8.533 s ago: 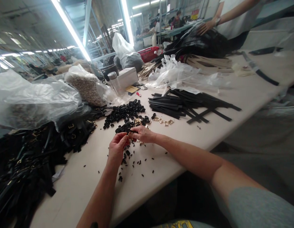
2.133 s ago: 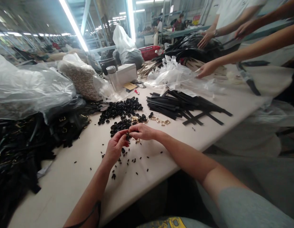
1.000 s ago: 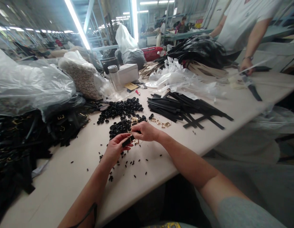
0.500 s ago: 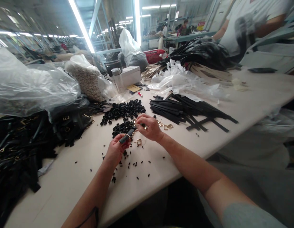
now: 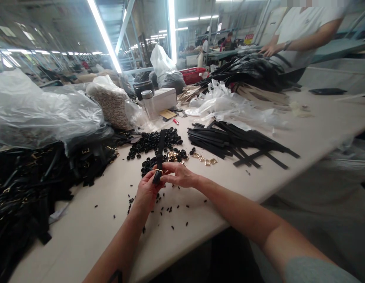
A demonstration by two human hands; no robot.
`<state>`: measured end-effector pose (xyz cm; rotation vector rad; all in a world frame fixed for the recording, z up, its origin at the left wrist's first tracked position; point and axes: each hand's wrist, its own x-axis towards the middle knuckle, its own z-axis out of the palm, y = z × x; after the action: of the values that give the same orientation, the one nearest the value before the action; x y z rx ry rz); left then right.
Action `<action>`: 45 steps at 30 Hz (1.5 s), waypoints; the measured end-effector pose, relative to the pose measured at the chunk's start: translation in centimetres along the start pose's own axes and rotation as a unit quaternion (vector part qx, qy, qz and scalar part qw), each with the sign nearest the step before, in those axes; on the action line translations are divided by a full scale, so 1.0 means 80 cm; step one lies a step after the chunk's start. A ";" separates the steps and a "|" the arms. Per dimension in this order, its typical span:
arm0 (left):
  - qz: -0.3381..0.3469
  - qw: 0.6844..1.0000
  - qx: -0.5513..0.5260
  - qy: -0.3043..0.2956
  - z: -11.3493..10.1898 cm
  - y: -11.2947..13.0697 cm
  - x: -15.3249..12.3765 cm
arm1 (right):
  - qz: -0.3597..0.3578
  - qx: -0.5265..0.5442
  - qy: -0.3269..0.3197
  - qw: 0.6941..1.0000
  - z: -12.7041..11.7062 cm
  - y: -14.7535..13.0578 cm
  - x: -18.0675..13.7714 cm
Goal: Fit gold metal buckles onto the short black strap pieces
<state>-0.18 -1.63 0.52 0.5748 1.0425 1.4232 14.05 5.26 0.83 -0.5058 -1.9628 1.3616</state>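
My left hand (image 5: 147, 191) grips the lower end of a short black strap (image 5: 160, 155) that stands up and away from me, with a gold buckle where the hands meet. My right hand (image 5: 179, 175) pinches the same strap at the buckle, fingers closed. Just beyond lie a heap of small black rings (image 5: 153, 141) and several gold buckles (image 5: 203, 158). Tiny black bits (image 5: 173, 207) are scattered on the table under my hands.
Black straps (image 5: 229, 139) lie fanned at the right on the beige table (image 5: 288, 125). A dark pile of finished straps (image 5: 29, 184) and plastic bags (image 5: 43, 114) fill the left. A steel flask (image 5: 147, 104), a white box (image 5: 164, 98) and crumpled plastic (image 5: 226, 104) stand behind. A person (image 5: 300, 31) works at the far right.
My right hand came back from the buckle heap to the strap. The strap swung from lying across my left hand to standing up and away. The far person's arms shifted.
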 end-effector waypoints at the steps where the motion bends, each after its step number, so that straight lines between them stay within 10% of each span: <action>1: -0.001 1.000 -0.008 0.003 0.000 0.000 0.000 | -0.001 0.005 -0.014 1.000 -0.001 0.000 0.000; 20: 0.088 0.974 0.211 -0.006 -0.011 0.006 0.002 | 0.069 0.129 0.104 0.984 0.013 0.017 0.003; 31: 0.016 0.980 0.181 -0.082 -0.030 0.028 0.002 | 0.123 0.119 -0.086 0.981 0.023 0.008 -0.005; 40: 0.012 0.980 0.184 -0.080 -0.028 0.025 0.004 | 0.063 -0.037 -0.104 0.992 0.015 0.005 -0.003; 45: 0.028 0.977 0.192 -0.089 -0.021 0.037 0.016 | 0.080 -0.020 -0.011 0.997 0.000 0.007 0.001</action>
<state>-3.36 -0.45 1.94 0.9991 1.1704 1.1972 13.95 5.55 0.34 -0.6820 -2.0065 1.4336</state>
